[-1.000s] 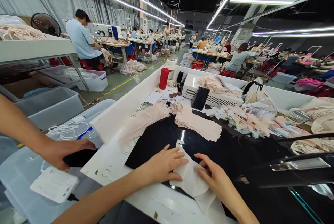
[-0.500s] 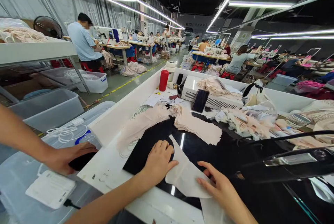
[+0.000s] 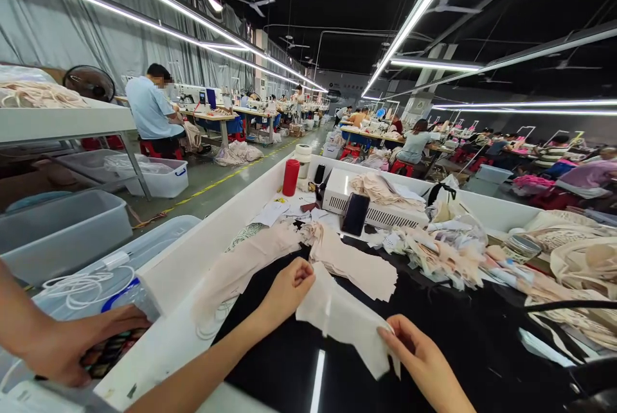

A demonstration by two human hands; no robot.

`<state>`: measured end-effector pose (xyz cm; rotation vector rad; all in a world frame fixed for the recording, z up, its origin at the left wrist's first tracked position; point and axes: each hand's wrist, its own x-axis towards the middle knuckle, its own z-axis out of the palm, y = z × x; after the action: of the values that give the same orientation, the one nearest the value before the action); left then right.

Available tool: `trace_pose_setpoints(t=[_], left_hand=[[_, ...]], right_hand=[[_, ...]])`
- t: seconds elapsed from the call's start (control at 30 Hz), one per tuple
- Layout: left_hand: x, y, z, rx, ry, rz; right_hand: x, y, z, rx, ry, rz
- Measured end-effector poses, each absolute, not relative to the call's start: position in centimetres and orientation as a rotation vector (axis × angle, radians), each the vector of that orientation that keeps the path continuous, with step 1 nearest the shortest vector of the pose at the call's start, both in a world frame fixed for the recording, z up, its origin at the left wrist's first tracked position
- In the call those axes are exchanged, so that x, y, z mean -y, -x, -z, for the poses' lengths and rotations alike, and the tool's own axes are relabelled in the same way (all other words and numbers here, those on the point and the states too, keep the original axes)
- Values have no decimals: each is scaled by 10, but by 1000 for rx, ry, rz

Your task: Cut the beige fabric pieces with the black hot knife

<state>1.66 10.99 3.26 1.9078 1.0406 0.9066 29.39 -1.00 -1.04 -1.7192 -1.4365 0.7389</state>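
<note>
My left hand (image 3: 285, 287) pinches the upper left corner of a white fabric piece (image 3: 343, 318). My right hand (image 3: 415, 354) grips its lower right corner. The piece hangs stretched between them, lifted just above the black work surface (image 3: 434, 329). A stack of pale pink fabric pieces (image 3: 354, 264) lies just beyond my left hand. A longer pink strip (image 3: 243, 264) lies on the white table border to the left.
Another person's hand (image 3: 72, 342) at the lower left holds a dark phone over clear plastic bins (image 3: 96, 259). A red bottle (image 3: 290, 177), a white machine box (image 3: 376, 204), a black phone (image 3: 355, 213) and heaps of fabric (image 3: 448, 252) crowd the far end. Workers sit at sewing tables beyond.
Both my hands have lifted the white piece off the black surface, where it lay pressed flat, and now hold it by its corners. The view has tilted upward. The other person's hand stays at the left.
</note>
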Motion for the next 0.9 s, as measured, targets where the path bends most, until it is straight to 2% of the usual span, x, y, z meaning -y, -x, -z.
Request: trace_pose_setpoints(t=[0.23, 0.47, 0.6, 0.77, 0.9], left_hand=[[-190, -61, -60, -1023, -1948, -1091], [-223, -81, -40, -1202, -2137, -943], [-205, -42, -43, -1365, -2273, -871], [-192, 28, -47, -1785, -2210, -838], [-187, 58, -35, -1859, -2130, -778]], right_hand=[[-60, -311, -36, 1313, 1786, -318], [-96, -313, -23, 1314, 1814, -123], [-74, -279, -11, 1459, 1693, -205], [-32, -241, 1, 1663, 1514, -484], [-12, -228, 12, 1758, 1450, -598]])
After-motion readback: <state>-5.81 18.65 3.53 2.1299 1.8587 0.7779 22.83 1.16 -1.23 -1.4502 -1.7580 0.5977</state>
